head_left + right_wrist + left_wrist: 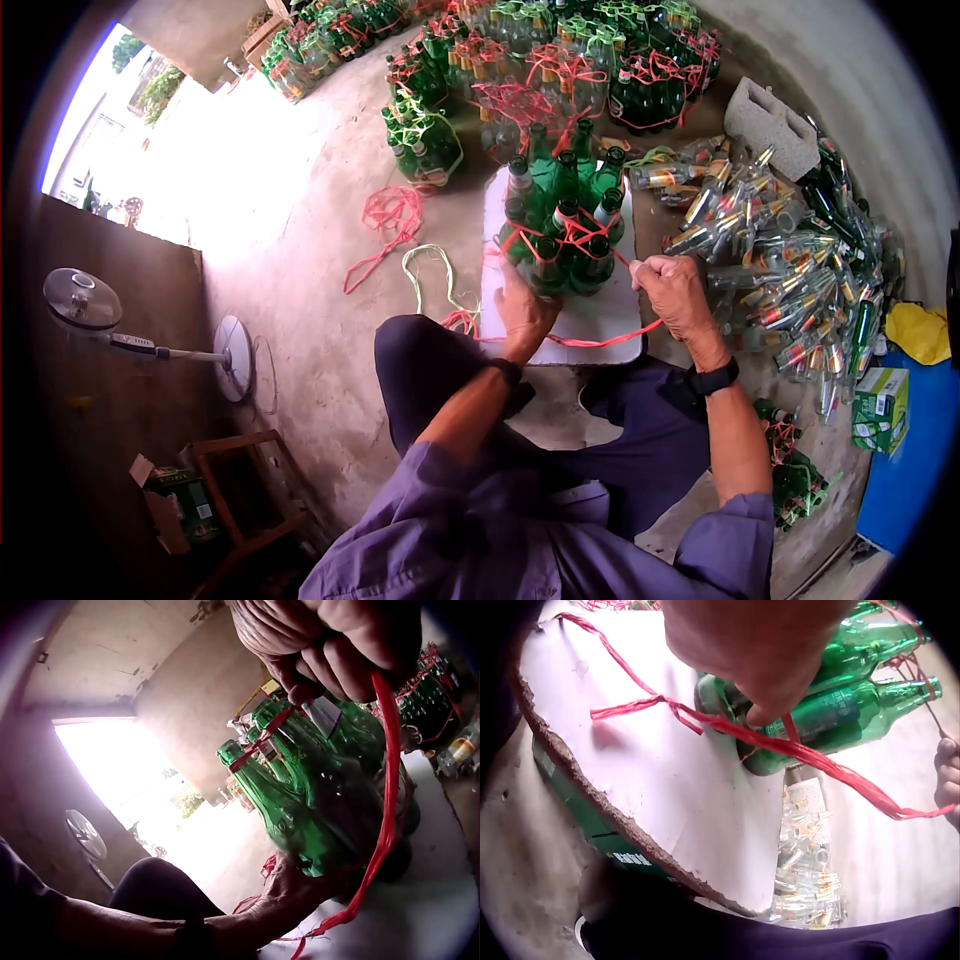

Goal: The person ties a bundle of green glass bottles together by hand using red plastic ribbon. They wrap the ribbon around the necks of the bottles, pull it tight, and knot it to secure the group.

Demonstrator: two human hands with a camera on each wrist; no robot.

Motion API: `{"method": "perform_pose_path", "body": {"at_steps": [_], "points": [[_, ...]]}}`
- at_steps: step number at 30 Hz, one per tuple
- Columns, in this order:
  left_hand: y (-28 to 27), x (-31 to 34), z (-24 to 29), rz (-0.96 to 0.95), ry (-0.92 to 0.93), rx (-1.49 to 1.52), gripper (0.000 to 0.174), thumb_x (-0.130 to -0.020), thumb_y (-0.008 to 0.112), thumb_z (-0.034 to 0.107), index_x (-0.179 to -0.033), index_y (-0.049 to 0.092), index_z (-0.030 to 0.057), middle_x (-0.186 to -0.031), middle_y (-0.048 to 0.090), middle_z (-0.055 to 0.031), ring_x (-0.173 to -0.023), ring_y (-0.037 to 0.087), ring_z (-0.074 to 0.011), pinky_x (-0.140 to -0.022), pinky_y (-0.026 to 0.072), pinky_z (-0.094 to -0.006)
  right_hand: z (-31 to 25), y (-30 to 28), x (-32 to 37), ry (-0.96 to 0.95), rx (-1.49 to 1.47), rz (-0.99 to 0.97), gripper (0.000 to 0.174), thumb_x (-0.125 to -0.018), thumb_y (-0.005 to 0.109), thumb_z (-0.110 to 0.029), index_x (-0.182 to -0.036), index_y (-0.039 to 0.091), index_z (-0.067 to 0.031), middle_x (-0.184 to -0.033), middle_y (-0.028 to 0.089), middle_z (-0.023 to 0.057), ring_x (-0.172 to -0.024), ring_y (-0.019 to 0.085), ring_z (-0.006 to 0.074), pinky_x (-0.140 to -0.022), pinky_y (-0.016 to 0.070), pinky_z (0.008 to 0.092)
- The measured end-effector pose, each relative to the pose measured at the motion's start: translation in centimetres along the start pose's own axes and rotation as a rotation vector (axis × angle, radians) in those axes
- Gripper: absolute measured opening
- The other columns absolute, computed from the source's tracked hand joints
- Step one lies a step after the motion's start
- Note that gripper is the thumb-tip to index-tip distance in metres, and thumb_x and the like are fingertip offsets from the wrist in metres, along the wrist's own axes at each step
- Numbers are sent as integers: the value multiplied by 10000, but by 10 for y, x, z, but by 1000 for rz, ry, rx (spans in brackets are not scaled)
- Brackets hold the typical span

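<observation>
A cluster of green glass bottles (566, 190) stands on a white-topped board (620, 335), with red twine looped around the necks. My left hand (525, 310) grips the bundle low down at its near left side, thumb by a bottle base; the bottles hide most of its fingers. My right hand (675, 295) is raised at the bundle's right, fingers curled tightly round the red twine (386, 787). From there a length of twine (795, 750) runs across the board's near edge, past the left hand, with a knot and loose ends showing in the left wrist view.
Loose clear bottles (780, 260) are heaped at the right beside a concrete block (770, 128). Tied bottle bundles (540, 60) fill the back. Red twine (393, 215) and pale green twine (430, 275) lie on the floor at left, with a fan (232, 355) further left.
</observation>
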State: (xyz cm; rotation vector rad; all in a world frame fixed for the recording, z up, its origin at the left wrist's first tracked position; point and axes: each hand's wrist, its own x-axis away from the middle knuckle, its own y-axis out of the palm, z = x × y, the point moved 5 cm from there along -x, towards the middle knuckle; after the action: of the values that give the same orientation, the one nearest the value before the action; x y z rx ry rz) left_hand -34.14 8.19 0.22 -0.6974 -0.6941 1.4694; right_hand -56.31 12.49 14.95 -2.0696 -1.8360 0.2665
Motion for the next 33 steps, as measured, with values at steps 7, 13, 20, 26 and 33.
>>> {"method": "perform_pose_path", "body": {"at_steps": [7,13,20,26,33], "points": [[-5,-29,-31,105,88,-190,1056,-720,782,474,-1502,240,16,-1408,490,-225,-1254,519,-311,-992,364,-466,-12,26,-1,-132,60,12,329,-908,609,-189,-668,577,35,-535,476,112,-476,392,128,-477,351,314],[-8,-42,-51,-94,-177,-40,802,-768,765,373,-1383,372,44,-1145,647,-220,-1068,613,-412,-866,453,-512,-15,40,-9,-214,62,27,363,-924,608,-200,-653,579,40,-516,447,40,-516,385,79,-490,339,308],[-29,-34,-13,132,133,366,683,-740,676,171,-1340,395,3,-1061,646,-296,-970,606,-494,-839,475,-508,-17,47,-6,-137,6,-35,357,-919,610,-197,-651,573,37,-527,433,25,-534,388,70,-499,338,303],[-17,-45,-26,171,101,344,716,-721,703,172,-1339,378,10,-1023,645,-299,-958,606,-489,-826,473,-510,-16,49,-7,-119,46,-57,349,-910,609,-198,-655,576,39,-533,460,33,-542,408,75,-514,357,304],[-9,-45,-28,-13,-112,166,687,-738,707,219,-1316,389,25,-967,654,-279,-927,620,-470,-796,471,-518,-11,47,-8,-94,51,-65,360,-904,605,-216,-667,587,54,-546,505,58,-550,451,95,-542,396,312]]}}
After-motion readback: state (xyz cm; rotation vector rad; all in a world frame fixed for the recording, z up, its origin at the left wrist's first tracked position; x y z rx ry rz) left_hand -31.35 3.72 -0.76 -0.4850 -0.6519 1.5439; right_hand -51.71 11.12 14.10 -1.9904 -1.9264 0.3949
